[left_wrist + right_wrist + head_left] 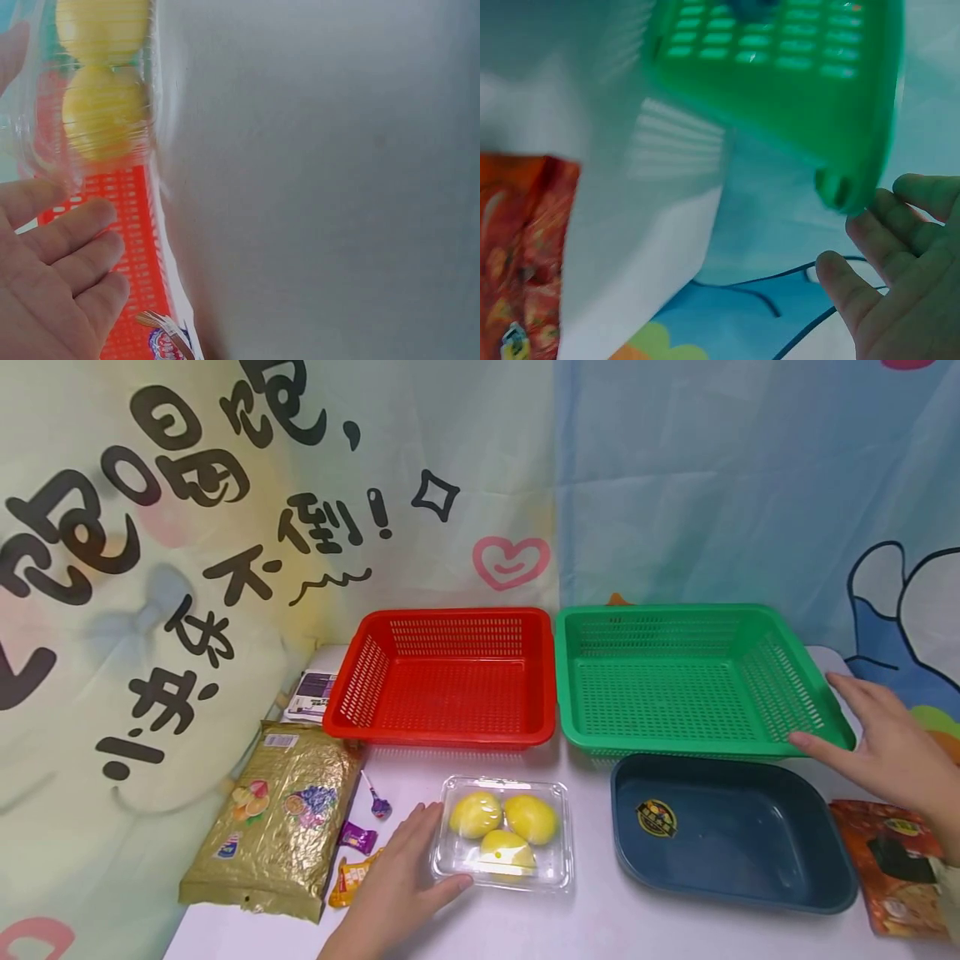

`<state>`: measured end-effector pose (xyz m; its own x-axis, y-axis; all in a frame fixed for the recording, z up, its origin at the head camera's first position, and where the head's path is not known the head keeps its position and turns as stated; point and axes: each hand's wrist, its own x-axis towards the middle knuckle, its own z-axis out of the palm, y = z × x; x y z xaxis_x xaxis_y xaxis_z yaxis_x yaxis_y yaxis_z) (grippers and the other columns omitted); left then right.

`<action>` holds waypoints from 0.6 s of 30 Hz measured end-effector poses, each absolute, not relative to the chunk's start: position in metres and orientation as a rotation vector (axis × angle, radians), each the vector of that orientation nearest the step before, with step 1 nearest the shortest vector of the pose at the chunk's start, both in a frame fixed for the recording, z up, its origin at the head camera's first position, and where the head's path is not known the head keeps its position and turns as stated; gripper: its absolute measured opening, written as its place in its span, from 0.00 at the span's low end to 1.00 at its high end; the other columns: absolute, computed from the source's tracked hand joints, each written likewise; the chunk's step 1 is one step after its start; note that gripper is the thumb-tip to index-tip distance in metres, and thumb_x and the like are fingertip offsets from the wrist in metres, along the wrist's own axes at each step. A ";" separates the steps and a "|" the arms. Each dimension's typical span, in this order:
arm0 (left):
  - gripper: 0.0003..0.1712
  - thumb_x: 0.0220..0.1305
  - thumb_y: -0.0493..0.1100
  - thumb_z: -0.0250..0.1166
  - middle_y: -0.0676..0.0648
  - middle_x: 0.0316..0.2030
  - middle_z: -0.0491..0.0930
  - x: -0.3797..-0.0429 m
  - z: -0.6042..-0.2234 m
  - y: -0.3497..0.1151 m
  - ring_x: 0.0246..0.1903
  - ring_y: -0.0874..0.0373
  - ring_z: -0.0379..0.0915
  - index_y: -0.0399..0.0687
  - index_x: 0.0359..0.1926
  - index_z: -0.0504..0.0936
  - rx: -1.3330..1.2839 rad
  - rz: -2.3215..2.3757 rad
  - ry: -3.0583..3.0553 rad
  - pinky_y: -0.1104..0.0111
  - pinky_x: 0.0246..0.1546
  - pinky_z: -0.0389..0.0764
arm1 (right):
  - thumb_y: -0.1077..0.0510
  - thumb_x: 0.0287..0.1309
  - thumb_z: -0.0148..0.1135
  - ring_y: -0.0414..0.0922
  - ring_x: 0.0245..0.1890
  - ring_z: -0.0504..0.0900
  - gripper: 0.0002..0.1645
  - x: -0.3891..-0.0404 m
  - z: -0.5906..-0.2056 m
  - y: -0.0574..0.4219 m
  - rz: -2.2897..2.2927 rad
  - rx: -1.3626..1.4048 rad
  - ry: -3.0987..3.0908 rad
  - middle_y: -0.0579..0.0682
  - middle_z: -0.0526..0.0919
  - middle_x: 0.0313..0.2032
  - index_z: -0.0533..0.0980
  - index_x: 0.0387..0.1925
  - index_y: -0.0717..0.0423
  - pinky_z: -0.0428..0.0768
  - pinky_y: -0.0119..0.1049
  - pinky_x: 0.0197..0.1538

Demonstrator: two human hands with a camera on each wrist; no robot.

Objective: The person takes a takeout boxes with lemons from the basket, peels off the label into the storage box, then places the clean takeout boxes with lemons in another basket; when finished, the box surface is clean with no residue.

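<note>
A clear plastic box [558,852] with three yellow, lemon-like fruits [476,815] stands at the front middle. At its left side is my left hand [397,881], thumb spread from fairly straight fingers; the left wrist view shows the hand [67,262] close to the box [30,142], and whether it touches cannot be told. A green basket [675,747] stands at the back right. My right hand [888,747] is at its right front corner, thumb near the rim. In the right wrist view the fingers of that hand [907,262] extend at the basket's corner [840,180].
Left of the green basket stands a red basket [438,737]. A dark blue tub [738,893] sits in front, with a red-brown packet [892,868] on its right. At the left lie a gold bag [273,827], a lollipop [380,806], a purple sweet [357,837] and an orange packet [348,881].
</note>
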<state>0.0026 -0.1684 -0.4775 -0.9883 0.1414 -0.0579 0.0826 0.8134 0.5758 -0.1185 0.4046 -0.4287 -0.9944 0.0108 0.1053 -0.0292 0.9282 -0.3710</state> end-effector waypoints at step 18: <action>0.60 0.54 0.79 0.68 0.44 0.79 0.63 0.003 -0.479 -0.169 0.80 0.41 0.58 0.59 0.81 0.62 0.181 0.947 2.887 0.39 0.75 0.65 | 0.35 0.68 0.63 0.80 0.73 0.49 0.65 -0.119 -0.447 0.414 0.555 -0.042 -3.024 0.82 0.44 0.75 0.42 0.79 0.75 0.54 0.85 0.66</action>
<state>0.0033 -0.1689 -0.4788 -0.9881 0.1432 -0.0558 0.0823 0.7997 0.5947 -0.1192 0.4141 -0.4473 -0.9974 0.0387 0.0611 0.0145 0.9344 -0.3558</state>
